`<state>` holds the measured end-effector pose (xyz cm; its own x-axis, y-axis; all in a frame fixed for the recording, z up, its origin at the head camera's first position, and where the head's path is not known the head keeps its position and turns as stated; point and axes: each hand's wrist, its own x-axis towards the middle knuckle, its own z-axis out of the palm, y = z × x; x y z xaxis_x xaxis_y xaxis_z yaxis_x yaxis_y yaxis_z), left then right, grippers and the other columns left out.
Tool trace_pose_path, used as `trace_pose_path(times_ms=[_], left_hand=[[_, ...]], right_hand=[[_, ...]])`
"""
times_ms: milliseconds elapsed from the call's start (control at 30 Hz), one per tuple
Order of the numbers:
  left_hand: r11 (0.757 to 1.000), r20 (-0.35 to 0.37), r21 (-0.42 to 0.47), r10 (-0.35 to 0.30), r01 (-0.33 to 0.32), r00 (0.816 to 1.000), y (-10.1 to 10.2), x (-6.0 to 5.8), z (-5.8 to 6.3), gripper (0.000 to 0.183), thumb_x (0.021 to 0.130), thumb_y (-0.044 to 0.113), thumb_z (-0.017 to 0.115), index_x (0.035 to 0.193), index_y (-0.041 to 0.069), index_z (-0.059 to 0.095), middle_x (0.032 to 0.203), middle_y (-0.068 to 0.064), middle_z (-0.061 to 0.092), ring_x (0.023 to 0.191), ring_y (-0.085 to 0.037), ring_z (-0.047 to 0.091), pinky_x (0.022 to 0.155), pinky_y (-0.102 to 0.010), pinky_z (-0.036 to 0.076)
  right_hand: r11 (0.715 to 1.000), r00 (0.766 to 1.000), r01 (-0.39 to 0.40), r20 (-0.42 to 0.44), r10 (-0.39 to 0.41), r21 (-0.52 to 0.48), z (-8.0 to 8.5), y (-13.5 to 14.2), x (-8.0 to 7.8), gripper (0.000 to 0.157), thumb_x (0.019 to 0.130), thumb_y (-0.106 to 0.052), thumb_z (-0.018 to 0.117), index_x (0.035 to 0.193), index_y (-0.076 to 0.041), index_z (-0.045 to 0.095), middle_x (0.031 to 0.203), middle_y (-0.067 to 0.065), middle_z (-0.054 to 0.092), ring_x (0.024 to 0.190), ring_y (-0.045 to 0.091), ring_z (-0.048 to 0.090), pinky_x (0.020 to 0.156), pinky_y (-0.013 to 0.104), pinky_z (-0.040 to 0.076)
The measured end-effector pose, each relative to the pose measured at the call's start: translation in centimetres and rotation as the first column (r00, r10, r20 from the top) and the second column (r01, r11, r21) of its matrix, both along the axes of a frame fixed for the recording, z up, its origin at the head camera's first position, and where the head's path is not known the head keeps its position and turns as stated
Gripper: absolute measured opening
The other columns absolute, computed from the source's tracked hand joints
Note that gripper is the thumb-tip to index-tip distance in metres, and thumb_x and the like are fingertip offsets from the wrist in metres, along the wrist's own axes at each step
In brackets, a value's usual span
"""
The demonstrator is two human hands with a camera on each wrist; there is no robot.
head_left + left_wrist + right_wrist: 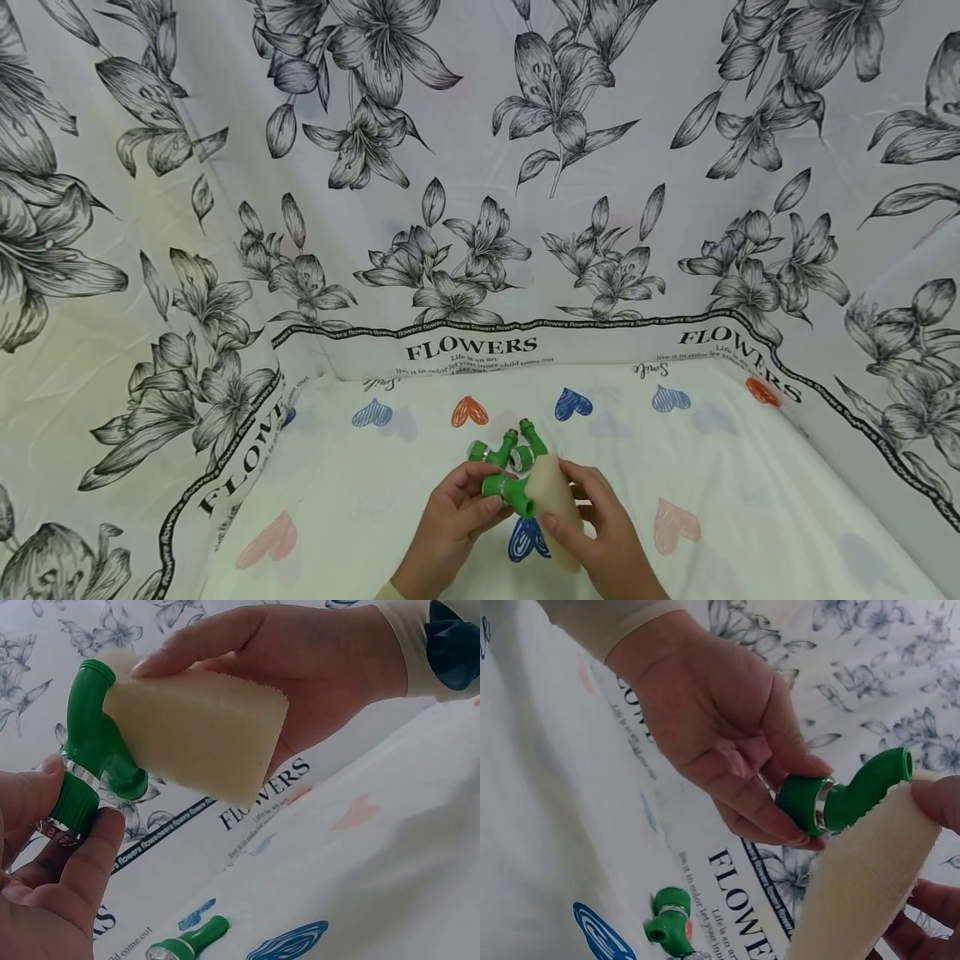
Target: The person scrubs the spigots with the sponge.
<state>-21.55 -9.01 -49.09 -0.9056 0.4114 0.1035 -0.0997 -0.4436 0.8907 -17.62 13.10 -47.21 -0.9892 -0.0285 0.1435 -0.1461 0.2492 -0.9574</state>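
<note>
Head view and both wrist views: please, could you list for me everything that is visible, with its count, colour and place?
Held fitting: one, green with silvery band, in the left hand
Sponge-like block: one, cream, in the right hand
Loose fittings: two, green, lying beyond the hands
Heart-print cloth: one, white with blue, red and pink hearts, underneath
Flower-print cloth: count unclear, white with black flowers, behind and at both sides
Sleeves: two, cream, at the wrists
Hands: two, bare, front centre

My head view is bright, stretched at its edges; my wrist views are dimmer, a soft shadow crossing the white cloth [420, 851] in the left one.
</note>
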Motion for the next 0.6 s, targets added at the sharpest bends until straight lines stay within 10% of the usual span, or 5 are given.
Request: trace_pose_path(times_ms=[233,600], left_hand=[[0.998,-0.019,-0.012,0.054,-0.054,0.998,0.18,-0.29,-0.16,0.047,0.091,0.005,0.065,0.13,-0.007,0.042,0.125,-0.027,0.053,0.114,-0.037,0.055,0.092,-0.047,0.046],[0.998,0.0,-0.007,0.055,-0.055,0.998,0.19,-0.15,-0.36,0.043,0.09,0.005,0.065,0.127,-0.003,0.045,0.125,-0.028,0.052,0.115,-0.037,0.054,0.093,-0.047,0.046]], right_hand=[[0.973,0.962,-0.226,-0.172,0.213,-0.056,0.07,0.03,0.43,0.053,0.089,-0.018,0.07,0.137,-0.024,0.049,0.128,0.0,0.051,0.106,0.026,0.052,0.084,0.033,0.052],[0.992,0.986,-0.122,-0.111,0.12,-0.012,0.05,0.02,0.39,0.054,0.084,-0.029,0.075,0.133,-0.032,0.053,0.124,-0.006,0.053,0.106,0.02,0.053,0.085,0.032,0.05]])
